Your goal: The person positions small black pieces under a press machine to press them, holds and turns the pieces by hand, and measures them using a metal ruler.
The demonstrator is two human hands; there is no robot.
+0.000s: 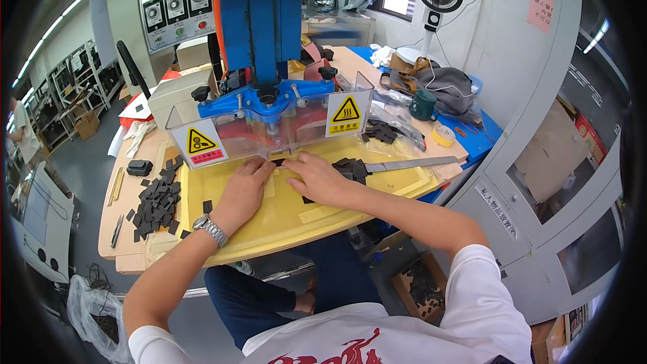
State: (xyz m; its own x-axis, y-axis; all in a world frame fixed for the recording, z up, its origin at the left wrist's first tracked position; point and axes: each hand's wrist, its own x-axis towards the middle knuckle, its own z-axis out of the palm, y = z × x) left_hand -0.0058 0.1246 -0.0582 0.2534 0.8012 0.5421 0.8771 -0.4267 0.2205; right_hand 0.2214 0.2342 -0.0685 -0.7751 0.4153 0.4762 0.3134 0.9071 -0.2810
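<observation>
Under the blue press (259, 104) with its clear plastic guard (249, 138), my two hands meet at the yellow work surface (269, 219). A small black flat piece (278, 162) lies between their fingertips. My left hand (248, 185), below a silver wristwatch (210, 229), has its fingers closed at the piece's left side. From the right, my right hand (320, 178) pinches at its other side. The fingers partly cover the piece. Beside my right hand is a cluster of black pieces (350, 168), with a long metal blade or ruler (411, 164) reaching right from it.
A heap of black pieces (158, 199) covers the table's left side, near a pen-like cutter (117, 230) and a black block (139, 168). Tape (443, 135), a green mug (422, 104) and a grey bag (448, 91) stand at right. Warning signs hang on the guard.
</observation>
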